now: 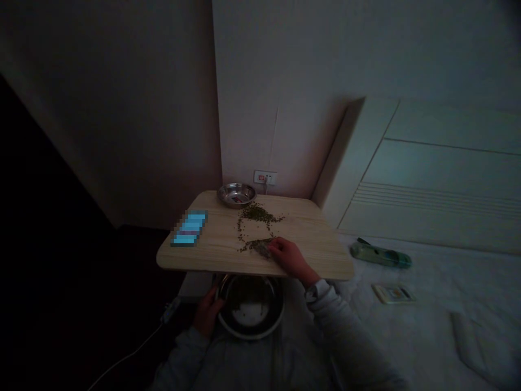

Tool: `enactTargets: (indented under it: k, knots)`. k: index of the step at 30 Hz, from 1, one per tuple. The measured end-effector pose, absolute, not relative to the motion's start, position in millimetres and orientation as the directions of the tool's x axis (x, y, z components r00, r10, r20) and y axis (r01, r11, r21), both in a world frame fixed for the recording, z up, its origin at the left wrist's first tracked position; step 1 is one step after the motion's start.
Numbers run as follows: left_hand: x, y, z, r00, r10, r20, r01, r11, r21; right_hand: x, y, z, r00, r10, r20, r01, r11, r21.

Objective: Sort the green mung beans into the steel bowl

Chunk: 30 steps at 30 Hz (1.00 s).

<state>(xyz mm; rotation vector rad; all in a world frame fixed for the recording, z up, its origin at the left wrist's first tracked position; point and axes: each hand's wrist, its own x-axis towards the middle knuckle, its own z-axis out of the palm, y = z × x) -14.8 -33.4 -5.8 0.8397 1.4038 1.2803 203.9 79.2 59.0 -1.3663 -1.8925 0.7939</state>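
My left hand (208,314) is closed on the left rim of a wide metal bowl (249,332) below the table's front edge. Small dark green beans, probably mung beans, lie inside it. Above the wooden tabletop (211,255), my right hand (290,258) has its fingers bent together at the near patch of beans (254,244). A greyish blur sits by its fingertips, and what they pinch is too small to tell. Farther back lies a larger pile of green beans (256,213), with loose ones scattered between the two patches.
A shallow steel bowl (236,196) stands at the table's back edge, below a wall socket (265,177). A lit phone (189,228) lies on the left. On the bed at right are a green bottle-like object (380,255) and a flat pale item (394,294). A white cable (134,353) trails at lower left.
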Motion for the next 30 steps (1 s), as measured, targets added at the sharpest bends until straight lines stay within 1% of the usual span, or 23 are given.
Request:
enactTargets:
  k: [4,9,13,16,20,25,30]
  knots:
    - [-15.3,-33.9,-7.4,-0.248,0.939,-0.237,-0.115,0.214,0.970,195.0,90.4,59.1,-0.202,0.953,0.224,0.608,0.301,-0.735]
    - [-15.6,-35.2,-4.0,-0.244,0.945,-0.217,-0.083,0.202,0.976,192.0,108.0,61.9,-0.177,0.957,0.229,0.663,0.288,-0.692]
    - [-15.2,-35.1,-4.4,-0.225,0.946,-0.232,-0.114,0.211,0.971,192.7,118.2,61.3,-0.156,0.959,0.238,0.676,0.279,-0.682]
    - [-16.3,-34.1,-8.0,-0.189,0.954,-0.234,-0.128,0.212,0.969,192.4,125.0,60.4,-0.117,0.966,0.230,0.655,0.249,-0.713]
    - [-18.5,-32.6,-13.2,-0.207,0.949,-0.236,-0.116,0.216,0.970,194.9,137.4,63.5,-0.048,0.977,0.209,0.557,0.200,-0.806]
    - [-19.0,-33.1,-11.7,-0.215,0.952,-0.218,-0.066,0.208,0.976,220.3,146.4,69.0,0.035,0.978,0.205,0.476,0.164,-0.864]
    - [-19.0,-32.8,-9.8,-0.237,0.946,-0.221,-0.060,0.212,0.975,257.5,133.9,66.6,0.136,0.986,0.098,0.517,0.014,-0.856]
